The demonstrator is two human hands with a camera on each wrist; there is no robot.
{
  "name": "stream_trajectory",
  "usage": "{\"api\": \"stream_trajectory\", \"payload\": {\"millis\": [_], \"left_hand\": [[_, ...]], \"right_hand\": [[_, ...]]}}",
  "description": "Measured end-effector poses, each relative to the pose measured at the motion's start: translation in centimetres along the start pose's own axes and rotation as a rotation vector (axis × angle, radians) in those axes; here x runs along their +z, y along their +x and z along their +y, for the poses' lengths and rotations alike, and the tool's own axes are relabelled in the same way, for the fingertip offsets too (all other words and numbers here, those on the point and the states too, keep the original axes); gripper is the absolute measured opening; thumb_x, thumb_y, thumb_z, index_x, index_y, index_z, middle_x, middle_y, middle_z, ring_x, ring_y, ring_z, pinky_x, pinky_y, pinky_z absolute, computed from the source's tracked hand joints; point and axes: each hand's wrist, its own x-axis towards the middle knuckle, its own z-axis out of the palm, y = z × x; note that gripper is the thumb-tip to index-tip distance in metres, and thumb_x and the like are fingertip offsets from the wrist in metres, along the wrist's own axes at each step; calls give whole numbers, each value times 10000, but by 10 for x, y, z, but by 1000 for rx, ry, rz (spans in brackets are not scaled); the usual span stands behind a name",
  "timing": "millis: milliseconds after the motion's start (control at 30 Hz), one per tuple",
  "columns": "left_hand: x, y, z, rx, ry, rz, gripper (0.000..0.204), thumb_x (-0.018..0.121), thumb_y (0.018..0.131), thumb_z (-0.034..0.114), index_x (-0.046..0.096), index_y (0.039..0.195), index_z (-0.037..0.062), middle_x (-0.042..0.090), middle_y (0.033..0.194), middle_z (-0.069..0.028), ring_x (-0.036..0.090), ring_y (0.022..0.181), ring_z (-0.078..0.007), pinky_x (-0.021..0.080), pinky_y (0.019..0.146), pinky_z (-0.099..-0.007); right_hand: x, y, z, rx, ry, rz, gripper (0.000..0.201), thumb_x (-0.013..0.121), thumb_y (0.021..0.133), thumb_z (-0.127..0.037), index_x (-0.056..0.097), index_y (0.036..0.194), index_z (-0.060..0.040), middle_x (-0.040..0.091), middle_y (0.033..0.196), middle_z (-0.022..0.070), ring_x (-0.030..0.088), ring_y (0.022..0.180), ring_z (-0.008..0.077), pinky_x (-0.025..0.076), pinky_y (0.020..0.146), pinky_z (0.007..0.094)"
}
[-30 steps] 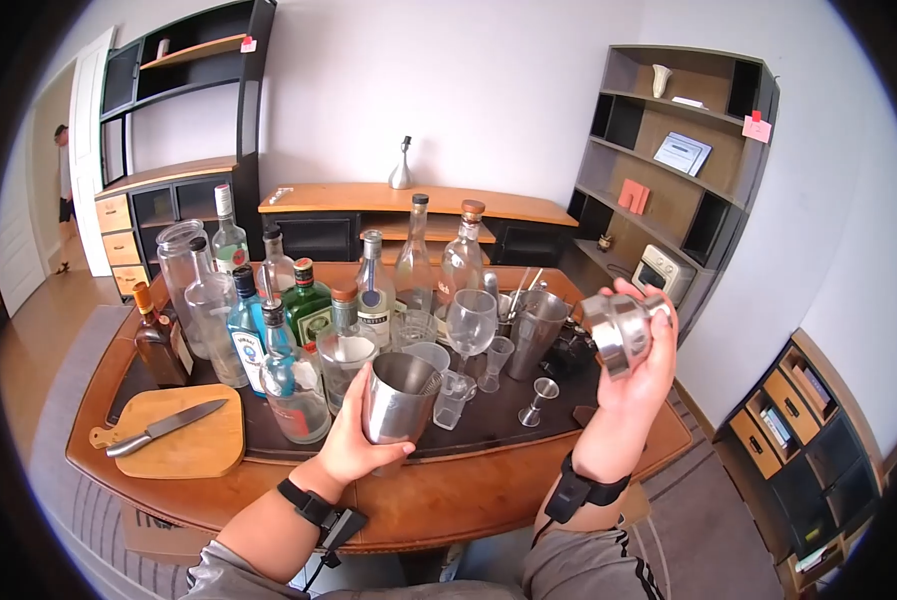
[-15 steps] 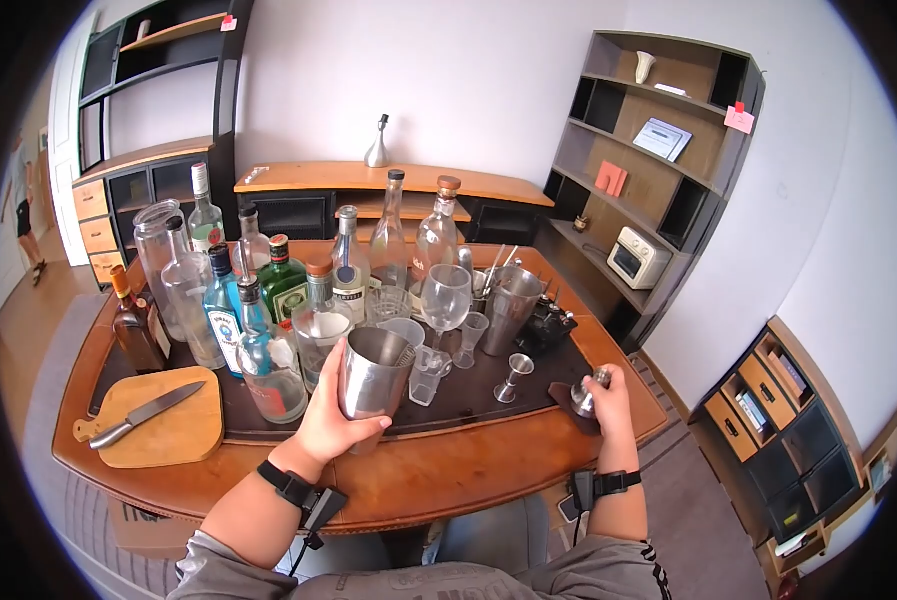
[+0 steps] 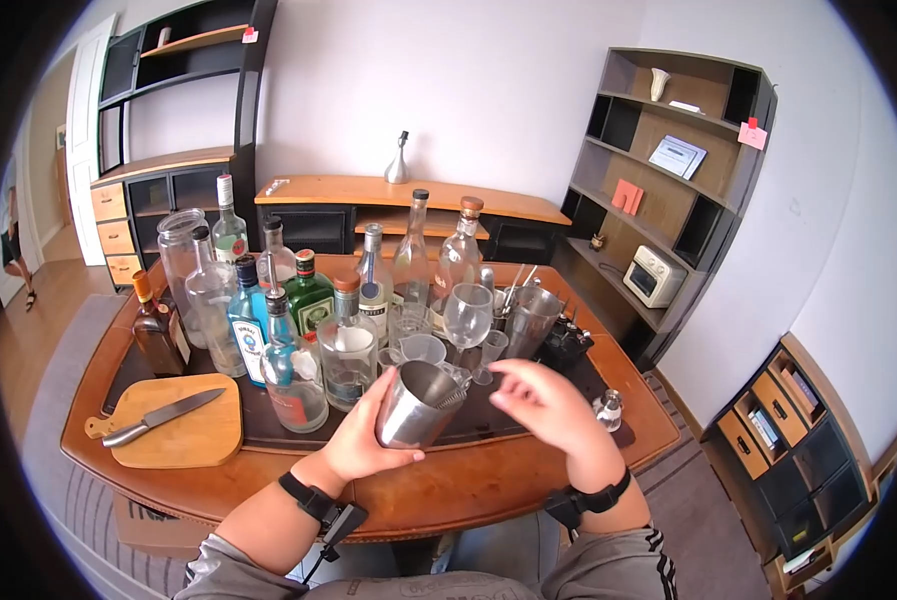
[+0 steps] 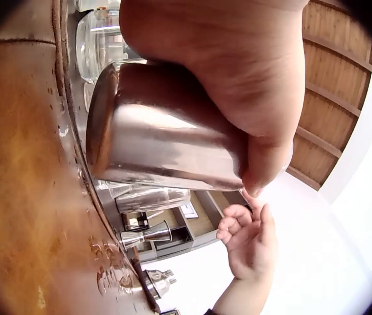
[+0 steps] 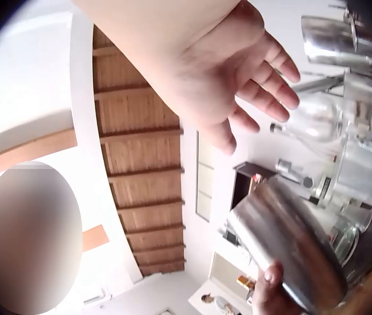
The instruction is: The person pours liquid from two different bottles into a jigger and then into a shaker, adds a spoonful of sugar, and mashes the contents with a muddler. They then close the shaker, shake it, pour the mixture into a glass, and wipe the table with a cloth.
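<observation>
My left hand [image 3: 358,440] grips a steel shaker tin [image 3: 415,412], tilted slightly to the right above the table's front edge; a coiled strainer spring shows at its mouth. To the right of the tin, my right hand [image 3: 553,415] is in the air with relaxed fingers and nothing in it. In the right wrist view its fingers spread near the tin [image 5: 291,243] without touching it. The shaker's steel top [image 3: 608,408] stands at the table's right side. A steel jigger [image 4: 146,235] shows in the left wrist view.
Several bottles [image 3: 313,300] and glasses crowd the table's left and middle. A knife [image 3: 163,418] lies on a wooden board [image 3: 208,440] at the left. A second tin [image 3: 531,322] and a wine glass [image 3: 467,318] stand behind my hands. Shelves line the walls.
My right hand has set the steel top down at the table's right side, let go and moved left toward the tin. The tin in my left hand is more tilted.
</observation>
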Motion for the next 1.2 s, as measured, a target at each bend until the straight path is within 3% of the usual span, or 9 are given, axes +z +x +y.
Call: {"api": "stream_trajectory", "payload": {"millis": [100, 133, 233, 367, 600, 700, 900, 1000, 1200], "left_hand": [[1, -3, -12, 99, 94, -69, 1178, 928, 624, 256, 212, 1524, 4, 438, 1416, -246, 468, 1316, -345, 370, 1102, -387], [1, -4, -6, 73, 88, -86, 1176, 928, 621, 268, 220, 1524, 9, 464, 1383, -246, 499, 1279, -349, 392, 1081, -386], [0, -4, -1, 72, 149, -97, 1174, 922, 626, 287, 218, 1534, 45, 468, 1374, -244, 512, 1253, -364, 405, 1070, -395], [1, -3, -2, 46, 92, -88, 1175, 919, 629, 293, 213, 1537, 51, 449, 1403, -250, 493, 1279, -373, 400, 1078, -397], [2, -3, -7, 29, 84, -8, 1215, 933, 623, 265, 168, 1524, -18, 393, 1463, -237, 424, 1361, -336, 338, 1124, -385], [2, -3, -8, 34, 86, 31, 1205, 931, 626, 258, 171, 1519, -24, 394, 1458, -239, 431, 1353, -335, 341, 1121, -386], [0, -2, -7, 11, 136, 53, 1193, 928, 629, 248, 175, 1514, -25, 410, 1440, -237, 443, 1338, -328, 346, 1117, -389], [3, -2, -11, 26, 112, 90, 1173, 918, 626, 313, 218, 1512, -5, 446, 1401, -258, 471, 1302, -380, 378, 1100, -412], [3, -1, -11, 8, 90, 112, 1169, 913, 631, 326, 218, 1513, 1, 459, 1384, -265, 476, 1293, -388, 383, 1093, -412]], "right_hand": [[28, 22, -12, -65, -170, -153, 386, 710, 905, -248, 603, 1229, -67, 570, 716, 47, 530, 628, 130, 435, 587, 298], [30, 28, -27, 45, -221, -206, 306, 691, 909, -236, 621, 1149, -59, 543, 660, 60, 531, 613, 154, 433, 586, 318], [33, 39, -10, -32, -269, -271, 216, 672, 907, -206, 624, 1045, -46, 537, 647, 63, 531, 606, 159, 427, 582, 320], [18, 40, -19, 63, -88, -259, 112, 666, 903, -125, 612, 967, -50, 519, 641, -1, 488, 608, 85, 389, 559, 276], [-43, 62, -62, -33, -6, 202, 134, 681, 887, -44, 557, 936, -55, 517, 675, -59, 447, 616, 30, 360, 559, 213], [-65, 83, -77, -80, 18, 197, 139, 656, 894, -9, 536, 954, -49, 492, 659, -64, 418, 606, 23, 334, 544, 212], [-53, 96, -90, -46, 33, 88, 159, 660, 893, -13, 511, 943, -42, 463, 674, -56, 414, 614, 23, 323, 545, 202], [-46, 95, -91, -59, 18, 113, 163, 661, 891, -11, 513, 944, -53, 463, 673, -66, 422, 615, 18, 321, 535, 201], [-94, 124, -84, -174, 68, 401, 150, 639, 893, -6, 512, 937, -72, 482, 668, -79, 415, 601, 18, 326, 541, 212]]}}
